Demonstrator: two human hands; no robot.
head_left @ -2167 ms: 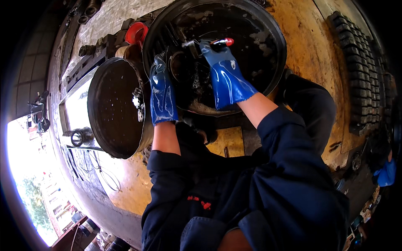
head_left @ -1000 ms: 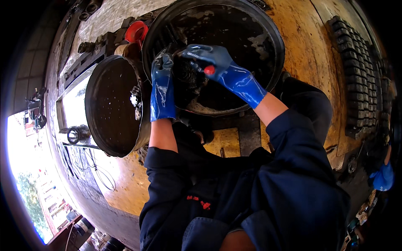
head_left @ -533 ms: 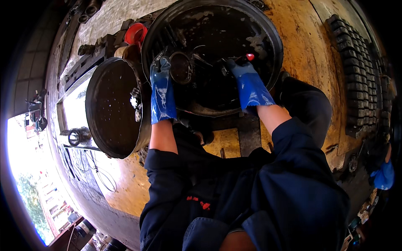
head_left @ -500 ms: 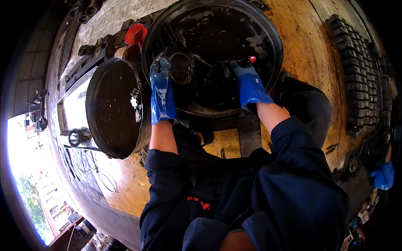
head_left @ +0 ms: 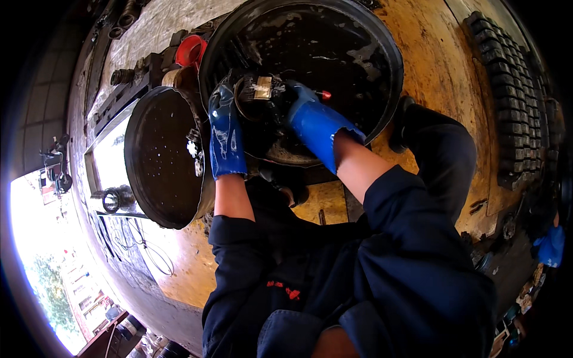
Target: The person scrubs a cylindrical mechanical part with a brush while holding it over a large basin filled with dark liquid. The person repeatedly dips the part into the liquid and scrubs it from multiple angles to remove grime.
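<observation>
Metal ring, in the left part of the basin, looks heavy, stiff and slick; its outer wall seems the surest hold; the left hand is clasped there; the right hand is wrapped around the brush.

You wore two blue gloves and had two round dark basins, one red-ended brush and one red container there.
</observation>
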